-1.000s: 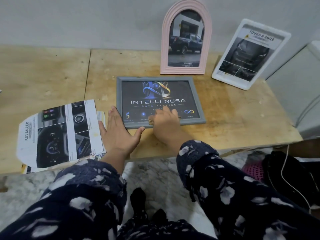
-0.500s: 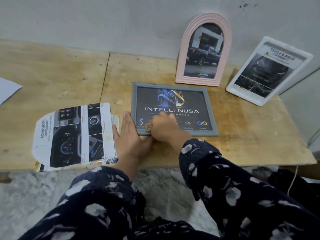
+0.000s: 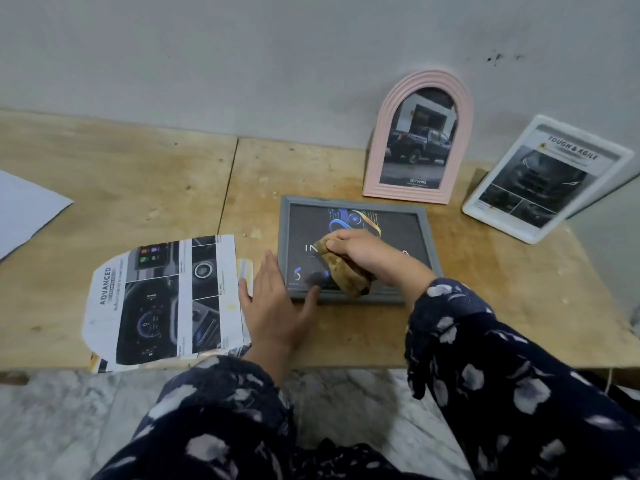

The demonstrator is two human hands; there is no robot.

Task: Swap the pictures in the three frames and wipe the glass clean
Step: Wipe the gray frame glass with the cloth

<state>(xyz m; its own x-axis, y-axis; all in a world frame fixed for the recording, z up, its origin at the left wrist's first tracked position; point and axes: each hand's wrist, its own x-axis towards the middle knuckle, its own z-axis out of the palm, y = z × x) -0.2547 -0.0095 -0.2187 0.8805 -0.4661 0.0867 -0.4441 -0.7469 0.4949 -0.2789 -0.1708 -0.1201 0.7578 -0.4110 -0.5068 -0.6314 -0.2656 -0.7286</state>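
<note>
Cloth (image 3: 348, 275), crumpled and tan, wipes rectangular grey frame (image 3: 360, 202) glass.

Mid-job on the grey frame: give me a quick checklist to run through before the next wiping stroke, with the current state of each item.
1. Cloth in hand: ok, the right hand grips it.
2. Cloth on the glass: ok, it rests on the grey frame lying flat on the table.
3. Frame steadied: ok, the left hand lies flat at its lower left corner, thumb on the lower rim.
4. Glass clean: cannot tell, hand and cloth cover the middle.
5. Loose printed sheet clear of the stroke: ok, it lies left of the frame.
6. Pink arched frame and white frame out of the way: ok, both lean at the wall behind.
</note>
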